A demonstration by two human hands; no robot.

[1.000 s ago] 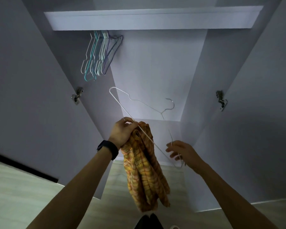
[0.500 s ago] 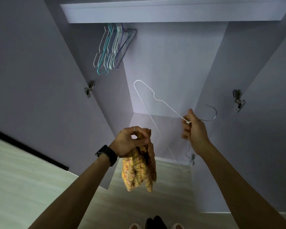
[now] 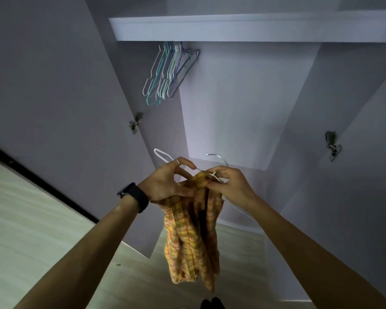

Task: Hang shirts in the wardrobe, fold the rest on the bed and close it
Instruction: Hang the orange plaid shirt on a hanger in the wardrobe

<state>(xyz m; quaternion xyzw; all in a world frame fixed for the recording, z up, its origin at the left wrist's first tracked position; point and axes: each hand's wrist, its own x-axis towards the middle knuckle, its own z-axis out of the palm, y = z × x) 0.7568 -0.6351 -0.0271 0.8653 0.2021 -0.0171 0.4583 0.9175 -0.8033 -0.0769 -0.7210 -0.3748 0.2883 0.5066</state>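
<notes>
Our right hand (image 3: pixel 230 186) has brought the thin white wire hanger (image 3: pixel 163 155) to the orange checked cotton shirt (image 3: pixel 192 237), pinching its neck at the collar while our left hand (image 3: pixel 165 184) grips the gathered shoulder to feed the wire in. The shirt dangles before the open lilac wardrobe (image 3: pixel 243 97), with room, we judge, right of the bunched pastel hangers (image 3: pixel 167 72).

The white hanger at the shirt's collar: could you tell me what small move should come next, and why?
Probably the left hand should draw the shirt over the bare end of the white hanger: that end pokes out above the hand, while the right hand pinches the hanger's neck at the collar.
</notes>
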